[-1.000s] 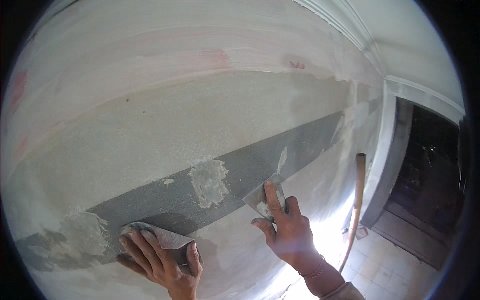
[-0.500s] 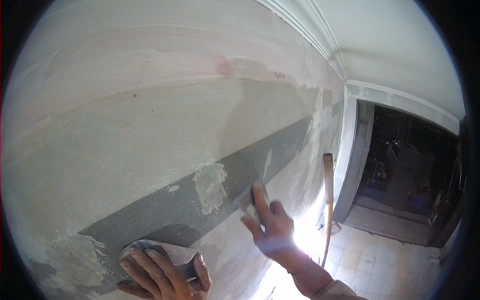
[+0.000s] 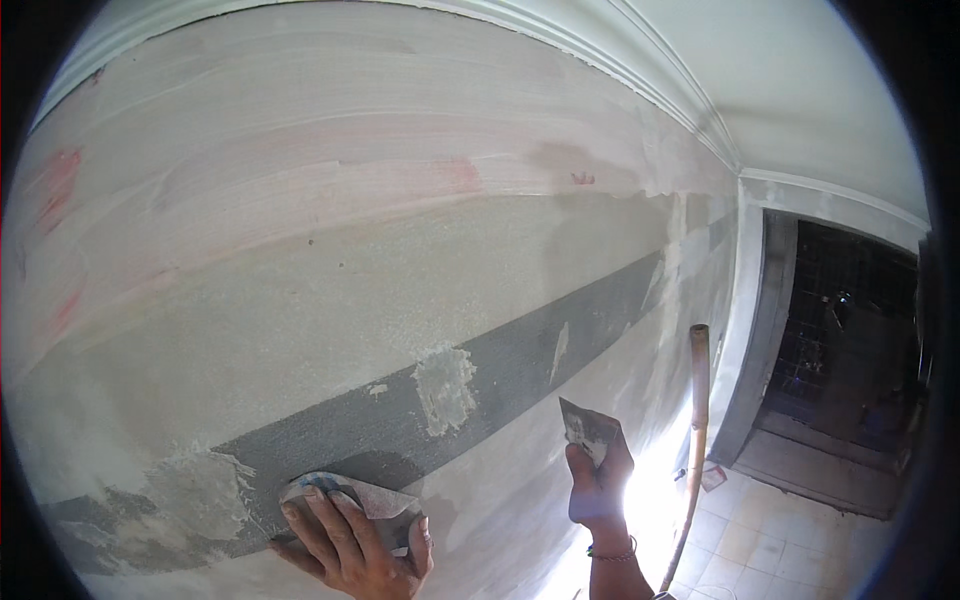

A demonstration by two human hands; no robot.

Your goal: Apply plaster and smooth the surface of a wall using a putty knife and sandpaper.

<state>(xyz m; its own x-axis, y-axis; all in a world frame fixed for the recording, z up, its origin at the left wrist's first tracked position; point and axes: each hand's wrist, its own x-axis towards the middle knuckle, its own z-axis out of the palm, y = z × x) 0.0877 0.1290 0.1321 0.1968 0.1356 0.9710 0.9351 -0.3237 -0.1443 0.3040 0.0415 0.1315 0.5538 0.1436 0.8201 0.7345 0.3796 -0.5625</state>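
My left hand (image 3: 350,548) presses a folded grey-and-white sheet, which looks like sandpaper (image 3: 385,500), against the lower part of the wall. Its fingers lie over the sheet and the thumb grips the right side. To the right, my right hand (image 3: 603,490) is closed round a scraper (image 3: 588,430), whose thin pointed blade tilts up and left, apart from the wall as far as I can tell. The scraper's grip is hidden in my fingers. A dark grey band (image 3: 530,345) runs slantwise over the wall, with a rough pale patch (image 3: 446,392) on it.
A bamboo pole (image 3: 697,400) stands upright right of my right hand, beside a very bright light (image 3: 655,480) low by the wall. Beyond are a dark doorway (image 3: 845,330) and a tiled floor (image 3: 745,545). White moulding (image 3: 590,60) edges the ceiling.
My right hand has drawn back from the grey band and turned, with the scraper blade now pointing up. My left hand stays on the sheet at the same wall spot while the view shifted.
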